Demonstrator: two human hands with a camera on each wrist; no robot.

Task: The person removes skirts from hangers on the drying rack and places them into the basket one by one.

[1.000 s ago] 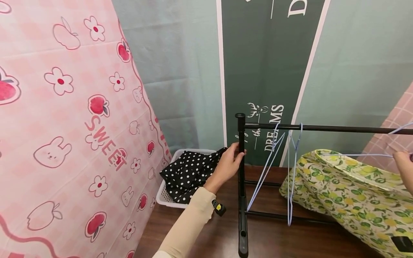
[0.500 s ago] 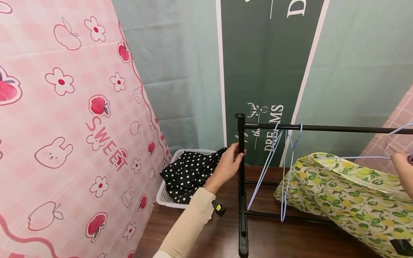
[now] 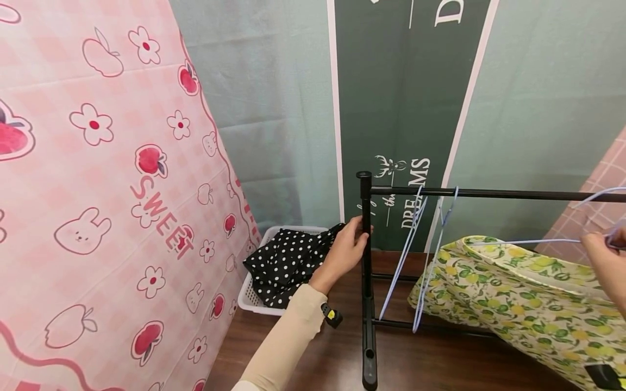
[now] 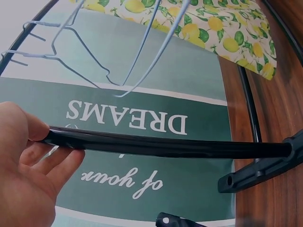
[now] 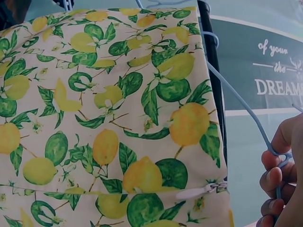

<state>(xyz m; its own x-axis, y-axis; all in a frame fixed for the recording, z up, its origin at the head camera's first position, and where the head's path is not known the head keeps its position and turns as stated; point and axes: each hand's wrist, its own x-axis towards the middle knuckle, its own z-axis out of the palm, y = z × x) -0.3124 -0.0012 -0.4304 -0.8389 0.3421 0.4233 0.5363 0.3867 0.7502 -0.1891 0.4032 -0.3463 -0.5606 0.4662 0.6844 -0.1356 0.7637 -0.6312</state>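
Observation:
My left hand (image 3: 342, 250) grips the black upright post (image 3: 367, 271) of a clothes rack; in the left wrist view its thumb and fingers (image 4: 61, 165) wrap the tube. At the right edge of the head view, my right hand (image 3: 603, 266) holds a light blue wire hanger (image 3: 548, 240). The right wrist view shows the fingers curled round the wire just below its hook. From this hanger spreads a lemon-print cloth (image 3: 528, 293), white with yellow fruit and green leaves. A zip with a white pull (image 5: 196, 191) runs across it.
Two blue wire hangers (image 3: 406, 252) hang from the rack's black top rail (image 3: 513, 194). Left of the post, a white basket (image 3: 266, 310) holds a black polka-dot cloth (image 3: 288, 260). A pink printed sheet (image 3: 112, 217) stands along the left side.
The right hand, its hanger and the lemon-print cloth have shifted slightly left. One hanger on the rail has swung left at its lower end. My left hand stays on the post.

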